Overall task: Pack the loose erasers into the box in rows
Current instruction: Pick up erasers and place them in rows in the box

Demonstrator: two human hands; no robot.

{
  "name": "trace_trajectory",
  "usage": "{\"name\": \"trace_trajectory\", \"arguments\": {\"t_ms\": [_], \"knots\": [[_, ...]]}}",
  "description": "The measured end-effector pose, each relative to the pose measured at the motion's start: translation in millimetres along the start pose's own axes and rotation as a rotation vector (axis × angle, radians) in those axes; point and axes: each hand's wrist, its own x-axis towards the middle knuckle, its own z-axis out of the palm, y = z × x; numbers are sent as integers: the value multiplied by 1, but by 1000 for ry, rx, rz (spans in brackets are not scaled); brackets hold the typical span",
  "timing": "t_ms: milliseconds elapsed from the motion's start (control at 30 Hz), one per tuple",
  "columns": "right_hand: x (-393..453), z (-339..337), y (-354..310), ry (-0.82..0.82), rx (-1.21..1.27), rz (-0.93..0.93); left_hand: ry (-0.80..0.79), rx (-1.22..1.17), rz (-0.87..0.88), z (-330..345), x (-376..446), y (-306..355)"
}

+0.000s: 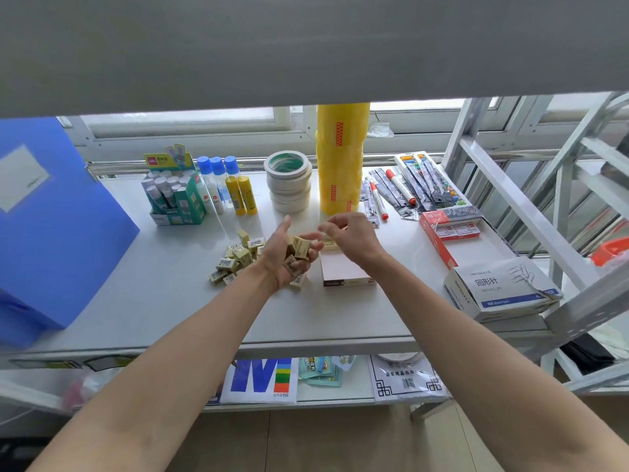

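Small shallow white cardboard box sat open on pale shelf, right of loose heap of yellow wrapped erasers. Left hand cupped, clutching several erasers. Right hand over box, fingers curled; grasp unclear. Best fed singly, flush, row by row.

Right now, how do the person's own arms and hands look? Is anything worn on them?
Both arms are bare all the way to the bottom edge of the picture: no sleeves show. The left hand and the right hand wear no gloves, and I see no watch, bracelet or ring on them.
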Motion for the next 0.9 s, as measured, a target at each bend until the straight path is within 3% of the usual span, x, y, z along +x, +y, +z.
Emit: {"name": "trace_trajectory", "arguments": {"t_ms": [233, 567, 767, 900], "knots": [[-12, 0, -7, -185, -148, -108, 59, 104, 34, 7, -6, -1], [-13, 1, -2, -215, -101, -167, 117, 275, 36, 11, -2, -9], [-9, -9, 1, -107, 118, -61, 207, 313, 101, 7, 7, -7], [-7, -17, 5, -122, 102, -59, 105, 368, 85, 10, 5, -6]]}}
